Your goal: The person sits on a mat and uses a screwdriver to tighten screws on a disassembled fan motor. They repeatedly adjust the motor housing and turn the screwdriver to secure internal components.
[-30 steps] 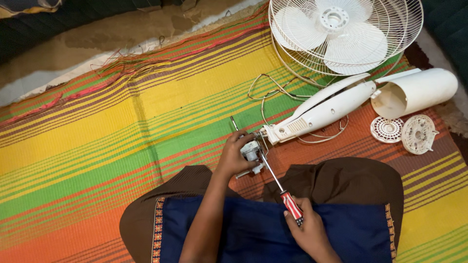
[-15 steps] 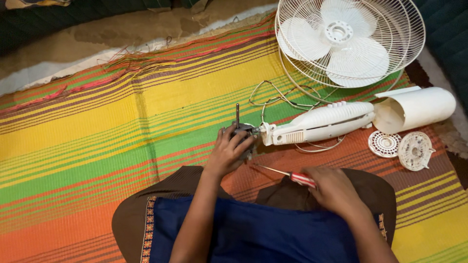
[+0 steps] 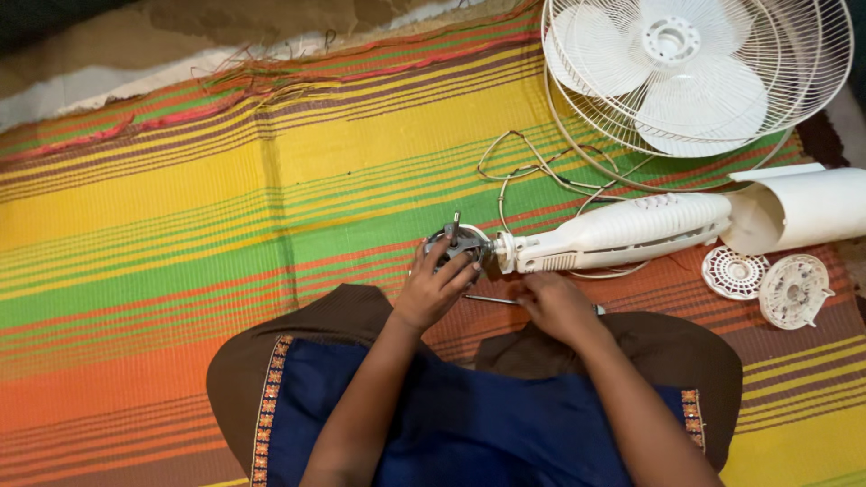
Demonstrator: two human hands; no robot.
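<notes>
The grey metal fan motor (image 3: 458, 243), round with a short shaft sticking up, sits at the end of the long white ribbed plastic motor housing (image 3: 622, 236) on the striped woven mat (image 3: 180, 225). The left hand (image 3: 435, 287) curls its fingers around the motor, clamped on it. The right hand (image 3: 555, 305) rests just beside, fingers folded over a thin steel screwdriver (image 3: 492, 299) lying across the lap. Thin wires (image 3: 532, 171) loop behind. Farther right lie a white wire fan guard (image 3: 803, 108) with 3 blades (image 3: 686, 81), a white tube (image 3: 812, 209) and 2 round slotted plastic caps (image 3: 735, 272).
</notes>
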